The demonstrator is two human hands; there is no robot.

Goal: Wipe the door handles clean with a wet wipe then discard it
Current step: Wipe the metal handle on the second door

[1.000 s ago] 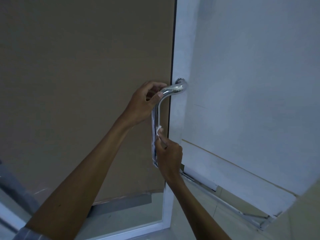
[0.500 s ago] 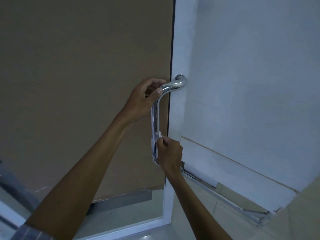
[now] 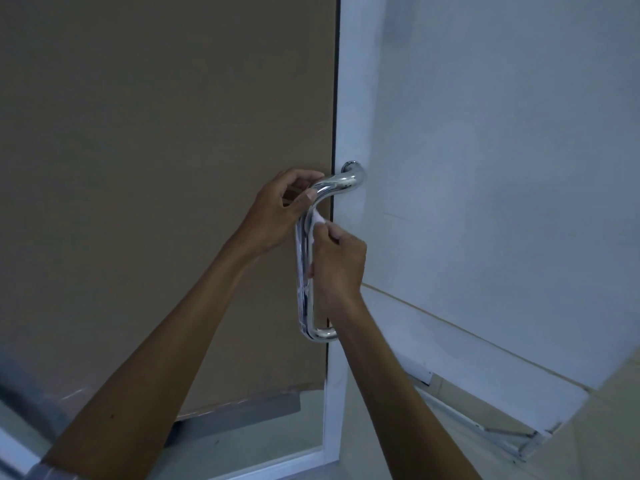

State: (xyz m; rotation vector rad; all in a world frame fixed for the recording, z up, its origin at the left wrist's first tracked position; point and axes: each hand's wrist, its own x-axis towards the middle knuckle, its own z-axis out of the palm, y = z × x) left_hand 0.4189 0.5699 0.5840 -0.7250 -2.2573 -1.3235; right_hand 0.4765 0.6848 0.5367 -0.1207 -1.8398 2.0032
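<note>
Our left hand [image 3: 277,211] is curled round the top bend of the chrome pull handle [image 3: 306,271], thumb over the front of the tube, steadying it. Our right hand [image 3: 337,261] pinches the white wet wipe [image 3: 317,225] between thumb and fingertips and presses it against the upright bar, high up, just below the bend and only a little under the left thumb. The wipe is bunched small; only a scrap of white shows above the fingers.

The handle stands at the edge of the white-framed door [image 3: 349,98], its top mount [image 3: 351,168] far up on the frame and its lower bend [image 3: 322,334] down near our right wrist. To the left lies a brown panel [image 3: 156,150]; to the right, a pale wall [image 3: 502,133].

We judge we're mid-wipe on the upright bar, with the wipe at the top of its run. Next, we reckon, comes the curve and the short arm toward the mount, and that calls for the left hand to shift off the bend so the wipe can pass over it. The lower bend may want a pass too; we can't tell whether it is clean. Discarding comes later; no bin is in view.
</note>
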